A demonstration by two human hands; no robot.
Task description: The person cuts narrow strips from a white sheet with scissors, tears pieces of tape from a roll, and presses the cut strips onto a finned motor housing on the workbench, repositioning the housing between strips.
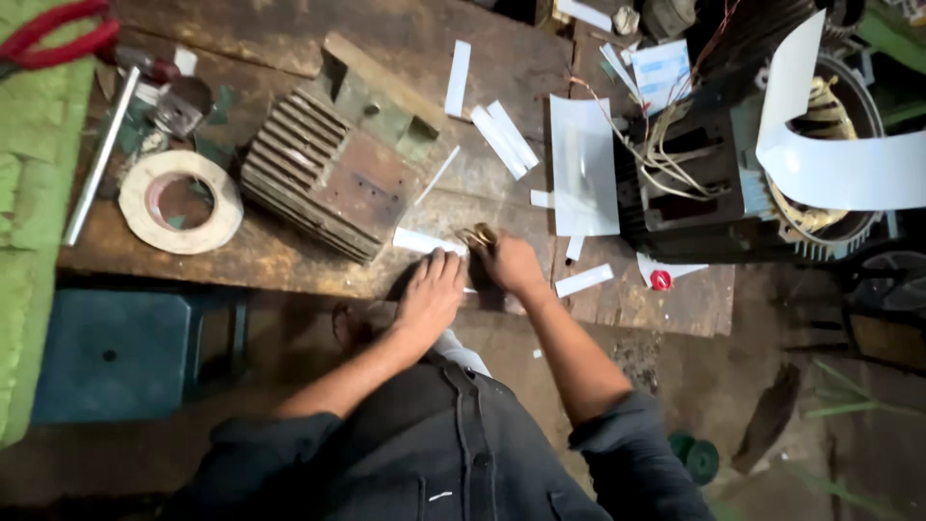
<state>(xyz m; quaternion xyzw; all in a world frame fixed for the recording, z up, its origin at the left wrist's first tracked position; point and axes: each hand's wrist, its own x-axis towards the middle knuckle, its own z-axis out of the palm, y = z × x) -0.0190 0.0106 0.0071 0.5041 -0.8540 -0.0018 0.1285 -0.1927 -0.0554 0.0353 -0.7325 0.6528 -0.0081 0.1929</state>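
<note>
- left hand: centre of the frame, lying palm down with fingers together and flat at the near edge of the wooden surface; it presses a white paper strip, whose free end shows to the upper left of the fingertips.
- right hand: just right of the left hand, closed around a small brass-coloured tool; the tool tip sits at the right end of the strip. the kind of tool cannot be told.
- finned metal housing: upper left of the hands, lying tilted on the surface, near the strip but apart from it.
- roll of tape: left part of the frame, flat on the surface, well apart from the hands.
- metal rod: far left, lying along the edge of the surface.
- red-handled pliers: upper left corner.
- white paper sheet: upper right of the hands, flat on the surface, with loose cut strips scattered about it.
- electric motor: right part of the frame, with bare windings and wires showing; a long white paper band curls over it.
</note>
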